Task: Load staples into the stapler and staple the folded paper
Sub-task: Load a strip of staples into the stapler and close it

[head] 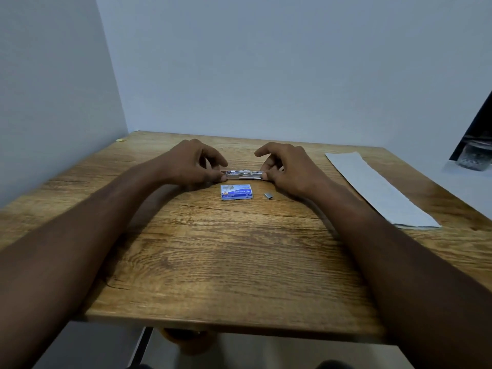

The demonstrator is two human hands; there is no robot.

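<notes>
A small silver stapler (242,174) lies across the middle of the wooden table (229,257), its metal channel facing up. My left hand (192,163) pinches its left end and my right hand (285,166) pinches its right end. Just in front of it sits a blue staple box (236,192). A short strip of staples (268,195) lies loose on the wood to the right of the box. The folded white paper (378,189) lies flat along the right side of the table, apart from both hands.
A clear glass jar (475,157) stands on a white ledge past the table's far right corner. White walls close in the back and left sides. A small yellow scrap (122,140) lies at the far left corner.
</notes>
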